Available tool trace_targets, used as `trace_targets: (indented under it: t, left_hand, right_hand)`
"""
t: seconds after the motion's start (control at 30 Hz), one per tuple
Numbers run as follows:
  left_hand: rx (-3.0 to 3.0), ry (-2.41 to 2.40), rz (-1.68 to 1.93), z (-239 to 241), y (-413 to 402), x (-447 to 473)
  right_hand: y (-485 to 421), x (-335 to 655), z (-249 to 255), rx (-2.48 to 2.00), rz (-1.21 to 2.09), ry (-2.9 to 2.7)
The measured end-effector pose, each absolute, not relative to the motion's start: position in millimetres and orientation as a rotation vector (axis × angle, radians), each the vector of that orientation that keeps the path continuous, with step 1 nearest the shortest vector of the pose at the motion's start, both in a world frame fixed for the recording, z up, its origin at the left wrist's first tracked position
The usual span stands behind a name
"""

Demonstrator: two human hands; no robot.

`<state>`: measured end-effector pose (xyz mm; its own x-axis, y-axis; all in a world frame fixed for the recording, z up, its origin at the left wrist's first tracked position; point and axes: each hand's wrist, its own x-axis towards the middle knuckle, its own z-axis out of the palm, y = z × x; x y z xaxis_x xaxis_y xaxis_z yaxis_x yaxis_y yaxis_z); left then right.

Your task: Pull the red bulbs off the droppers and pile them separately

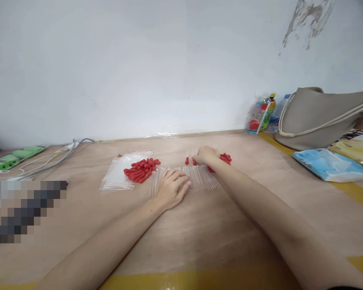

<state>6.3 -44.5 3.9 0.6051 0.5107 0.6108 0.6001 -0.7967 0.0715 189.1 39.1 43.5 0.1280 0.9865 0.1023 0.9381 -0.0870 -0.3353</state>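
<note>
My left hand [172, 187] lies palm down, fingers spread, over a row of clear thin tubes [204, 178]. Beyond the row, my right hand [207, 155] has its fingers curled together at the red bulb of a dropper [195, 162]; its fingertips are partly hidden. Just left of it lies another dropper [186, 160], its clear tube pointing to the wall. A heap of red rubber bulbs [140, 170] rests left of the tubes, partly on clear plastic bags [113, 173]. More red bulbs [226, 158] lie behind my right wrist.
At the right stand a grey bag [323, 117], bottles [264, 114] and a blue-and-white soft pack [331, 165]. Cables [65, 155] and green rolls [18, 157] lie at the left, beside a blurred-out object [27, 211]. Yellow tape [181, 280] runs along the near edge.
</note>
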Motion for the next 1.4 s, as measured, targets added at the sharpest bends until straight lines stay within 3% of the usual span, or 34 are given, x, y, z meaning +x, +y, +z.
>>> trace_targets:
  t: [0.3, 0.5, 0.67, 0.77, 0.93, 1.4]
  left_hand:
    - [-2.658, -0.933, -0.972, 4.6, -43.5, 5.1]
    - [-2.514, -0.962, -1.121, 8.3, -47.1, 4.5]
    - [-2.394, -0.889, -1.086, 8.8, -51.0, 8.7]
    - [-2.413, -0.791, -0.964, 8.1, -53.1, 12.8]
    - [-2.493, -0.671, -0.812, 5.7, -53.8, 16.5]
    - [-2.619, -0.533, -0.818, 4.4, -53.8, 19.4]
  right_hand:
    - [55.6, 186.6, 52.3, -2.214, 0.373, -1.840]
    - [7.8, 206.1, 65.1, -1.865, 0.138, -1.885]
    - [-47.3, 230.3, 32.1, -1.281, -0.380, -2.030]
    - [-69.5, 235.2, 10.5, -1.079, -0.528, -2.048]
    - [-80.2, 229.4, -0.6, -0.887, -0.536, -2.160]
    - [-74.7, 219.9, -4.4, -0.743, -0.500, -2.178]
